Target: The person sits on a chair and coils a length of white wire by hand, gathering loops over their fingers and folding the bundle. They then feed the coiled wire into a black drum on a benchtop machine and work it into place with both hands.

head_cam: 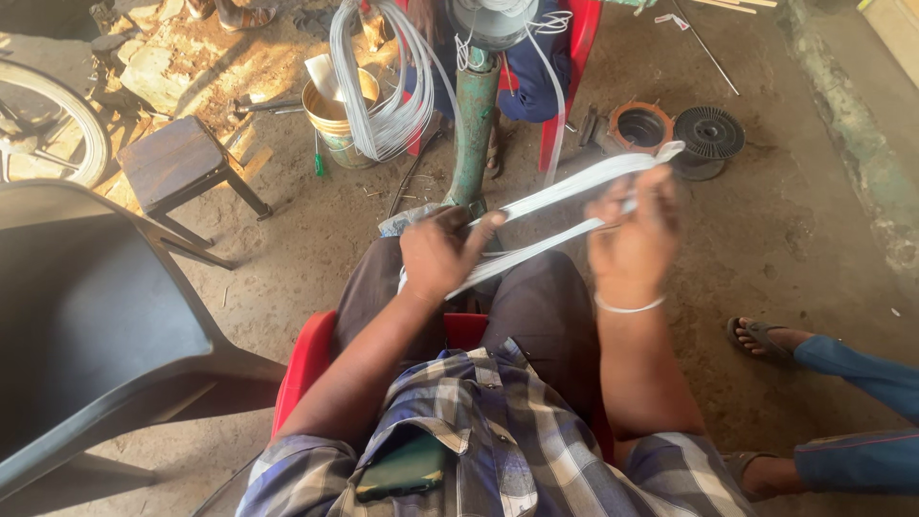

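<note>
A flat bundle of thin white strips (565, 206) stretches slantwise above the person's lap, over the red plastic chair (308, 359) on which the person sits. The left hand (438, 254) grips the bundle's lower end, fingers curled tight around it and thumb laid on top. The right hand (632, 239), blurred, holds the upper end with fingers folded over the strips; a thin white bangle (629, 306) circles that wrist. Just beyond the chair stands a green metal post (474, 124), with a coil of grey-white wire (383, 86) hanging to its left. A tan bucket (335, 120) sits behind that coil. Left of the chair are a small dark wooden stool (182, 163) and a grey plastic chair (86, 316). Right of it, another person's sandalled foot (761, 337) rests on the dirt floor.
</note>
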{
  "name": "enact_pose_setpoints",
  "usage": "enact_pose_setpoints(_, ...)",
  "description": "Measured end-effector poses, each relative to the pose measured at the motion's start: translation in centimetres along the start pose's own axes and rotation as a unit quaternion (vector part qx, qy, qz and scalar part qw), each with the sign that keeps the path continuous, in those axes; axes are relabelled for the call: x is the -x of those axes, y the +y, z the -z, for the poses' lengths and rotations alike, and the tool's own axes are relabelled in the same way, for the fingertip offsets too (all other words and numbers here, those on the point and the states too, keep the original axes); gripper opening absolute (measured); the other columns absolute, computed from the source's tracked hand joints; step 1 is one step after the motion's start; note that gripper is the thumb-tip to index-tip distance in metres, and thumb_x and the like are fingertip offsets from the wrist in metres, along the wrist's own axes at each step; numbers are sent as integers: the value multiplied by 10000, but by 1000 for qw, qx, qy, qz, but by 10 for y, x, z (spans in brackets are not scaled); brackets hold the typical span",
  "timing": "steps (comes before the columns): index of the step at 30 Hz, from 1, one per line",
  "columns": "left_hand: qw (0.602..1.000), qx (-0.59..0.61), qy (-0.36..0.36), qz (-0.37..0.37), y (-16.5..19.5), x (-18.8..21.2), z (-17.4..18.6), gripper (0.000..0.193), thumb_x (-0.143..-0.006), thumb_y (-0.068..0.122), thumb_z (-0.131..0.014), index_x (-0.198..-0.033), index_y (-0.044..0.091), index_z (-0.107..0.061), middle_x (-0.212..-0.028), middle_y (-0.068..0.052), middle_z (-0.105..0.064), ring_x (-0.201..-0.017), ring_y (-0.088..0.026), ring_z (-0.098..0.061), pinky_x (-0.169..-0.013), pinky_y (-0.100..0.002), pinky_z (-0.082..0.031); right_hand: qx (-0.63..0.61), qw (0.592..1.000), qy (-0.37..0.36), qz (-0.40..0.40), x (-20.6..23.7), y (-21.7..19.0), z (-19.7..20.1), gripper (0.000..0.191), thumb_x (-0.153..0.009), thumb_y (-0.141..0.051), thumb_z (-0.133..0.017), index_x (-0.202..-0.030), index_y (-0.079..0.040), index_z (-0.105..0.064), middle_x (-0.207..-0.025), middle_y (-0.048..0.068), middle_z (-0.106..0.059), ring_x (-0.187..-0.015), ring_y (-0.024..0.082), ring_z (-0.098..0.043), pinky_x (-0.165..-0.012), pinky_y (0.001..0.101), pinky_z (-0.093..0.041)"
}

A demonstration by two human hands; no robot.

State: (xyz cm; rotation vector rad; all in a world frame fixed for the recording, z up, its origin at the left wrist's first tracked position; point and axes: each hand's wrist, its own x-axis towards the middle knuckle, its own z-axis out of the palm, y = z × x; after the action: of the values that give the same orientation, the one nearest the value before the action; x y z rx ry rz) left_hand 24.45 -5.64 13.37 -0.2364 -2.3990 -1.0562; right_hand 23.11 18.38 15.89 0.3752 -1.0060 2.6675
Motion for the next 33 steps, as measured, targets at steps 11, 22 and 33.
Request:
enact_pose_setpoints(11, 972, 141, 89, -163, 16, -10, 28, 399, -1077, 402, -600, -1109, 12, -678, -1065, -165, -694, -1039, -351, -676, -892, -450, -523, 156, 982, -70, 76, 12, 14, -23, 295, -1103, -350, -615, -1091, -55, -630, -905, 68, -634, -752, 169, -575, -720, 327, -487)
enact_pose_setpoints(22, 913, 247, -272, -179, 42, -67, 37, 472, -1098, 417, -493, -1013, 34, -757, -869, -95, -753, -830, -235, -731, -767, -343, -568, 395, 882, -197, 167, 8, 30, -42, 381, -1097, -388, -603, -1202, -30, -683, -1184, 36, -578, -804, 53, -553, -735, 217, -488)
enact_pose_setpoints(33, 823, 465, -309, -106, 40, -83, 28, 434, -1117, 353, -470, -1106, -18, -694, -968, -69, -758, -934, -116, -747, -868, -295, -632, 174, 976, -114, 61, -12, 44, -24, 312, -1104, -294, -643, -1132, 15, -611, -945, 22, -587, -782, 82, -487, -679, 255, -422)
